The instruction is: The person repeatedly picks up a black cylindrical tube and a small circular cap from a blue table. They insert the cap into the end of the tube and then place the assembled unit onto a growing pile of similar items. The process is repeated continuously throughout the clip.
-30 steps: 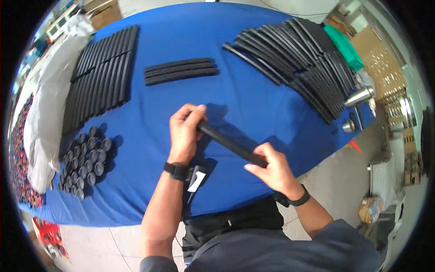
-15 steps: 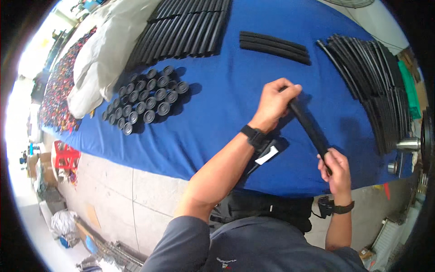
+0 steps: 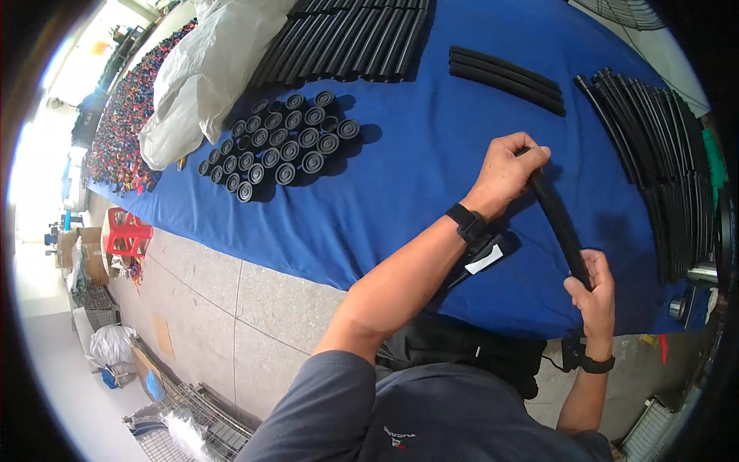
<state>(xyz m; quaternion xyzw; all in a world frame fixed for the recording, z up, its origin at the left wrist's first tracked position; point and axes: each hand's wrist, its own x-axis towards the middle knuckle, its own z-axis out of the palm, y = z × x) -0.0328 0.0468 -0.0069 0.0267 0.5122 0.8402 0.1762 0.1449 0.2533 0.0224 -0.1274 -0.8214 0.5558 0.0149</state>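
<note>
A long black tube with a matte, foam-like surface (image 3: 560,219) slants between my two hands above the blue cloth. My left hand (image 3: 508,171) is closed round its far end, thumb lying across the top. At the near end my right hand (image 3: 596,296) grips the tube between thumb and fingers. Three similar black tubes (image 3: 504,81) lie side by side beyond my hands. Below my left wrist, a dark item with a white label (image 3: 485,259) rests on the cloth, partly hidden by the wrist strap.
Several black round ringed caps (image 3: 285,173) stand grouped at the left. Long black rods (image 3: 362,42) lie in a row behind them, beside white plastic sheeting (image 3: 188,85). More black tubes (image 3: 654,146) are stacked at the right, near a metal cylinder (image 3: 677,309). Blue cloth (image 3: 408,162) covers the table.
The view has turned, so the table things appear farther right. My right hand's grip has loosened from a wrapped fist to thumb and straighter fingers at the tube's near end.
</note>
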